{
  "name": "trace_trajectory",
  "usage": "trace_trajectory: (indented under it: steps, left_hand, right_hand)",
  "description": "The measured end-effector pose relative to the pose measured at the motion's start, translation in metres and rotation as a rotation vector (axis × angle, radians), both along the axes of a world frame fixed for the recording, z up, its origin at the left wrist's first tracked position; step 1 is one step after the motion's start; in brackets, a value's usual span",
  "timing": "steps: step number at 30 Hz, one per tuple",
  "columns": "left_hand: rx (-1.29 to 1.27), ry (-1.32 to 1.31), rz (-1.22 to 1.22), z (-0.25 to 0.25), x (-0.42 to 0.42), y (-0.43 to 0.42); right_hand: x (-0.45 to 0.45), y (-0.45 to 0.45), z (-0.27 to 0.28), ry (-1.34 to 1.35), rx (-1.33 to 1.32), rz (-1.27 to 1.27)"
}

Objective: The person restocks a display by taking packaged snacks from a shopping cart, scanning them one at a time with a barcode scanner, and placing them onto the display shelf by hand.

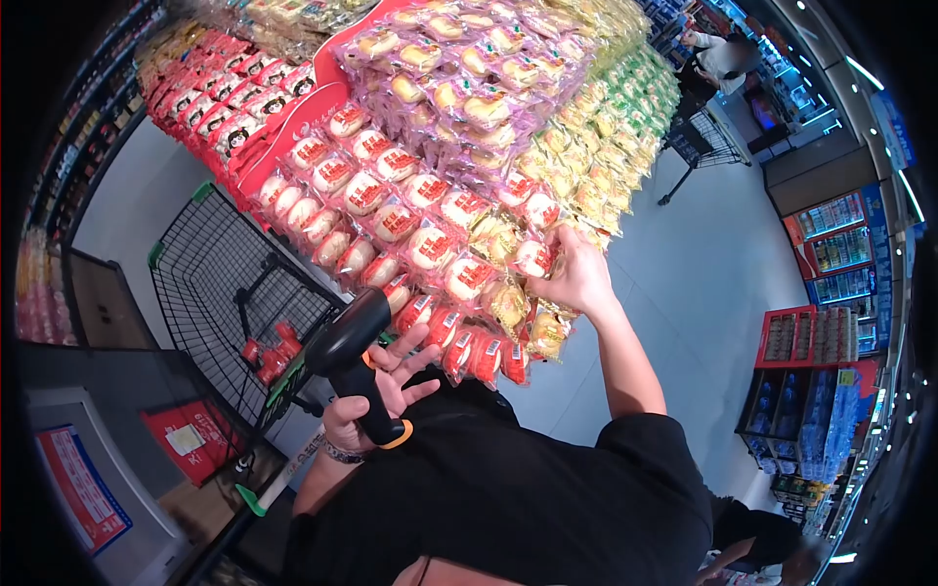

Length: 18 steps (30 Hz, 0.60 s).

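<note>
In my left hand (383, 386) rests a black handheld barcode scanner (354, 342) with orange trim. My thumb is against its handle, and some fingers are spread beside it. My right hand (578, 273) is at the right edge of the stacked display, its thumb and fingers around a clear-wrapped round pastry (533, 259) with red print. Rows of similar white pastries (430, 247) lie around it. Yellowish wrapped pastries (506, 305) sit just below and beside my right hand. Red-backed packs (486, 356) hang along the display's front edge.
A black wire shopping cart (210, 264) stands at the left, with red packages (274, 354) inside. Purple-wrapped pastries (469, 73) are piled higher behind. Another cart (703, 142) and a person (721, 61) are at the upper right. Bottled goods (801, 410) stand at right; another person (757, 532) is lower right.
</note>
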State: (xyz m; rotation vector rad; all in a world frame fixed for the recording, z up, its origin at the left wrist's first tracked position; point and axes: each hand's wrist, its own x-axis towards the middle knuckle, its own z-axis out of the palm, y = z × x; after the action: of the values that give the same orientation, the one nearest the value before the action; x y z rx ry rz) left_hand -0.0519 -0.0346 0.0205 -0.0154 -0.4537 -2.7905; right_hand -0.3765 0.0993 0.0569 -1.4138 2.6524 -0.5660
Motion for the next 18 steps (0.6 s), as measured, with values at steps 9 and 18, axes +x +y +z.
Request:
trace_trajectory:
  steps: [9, 18]
  left_hand:
    - [-0.014, -0.016, -0.045, 0.003, -0.005, 0.002]
    - [-0.018, 0.016, 0.008, 0.0, 0.003, 0.002]
  right_hand:
    - [-0.004, -0.042, -0.007, 0.064, -0.064, 0.023]
    - [0.0, -0.049, -0.006, 0.086, -0.002, 0.009]
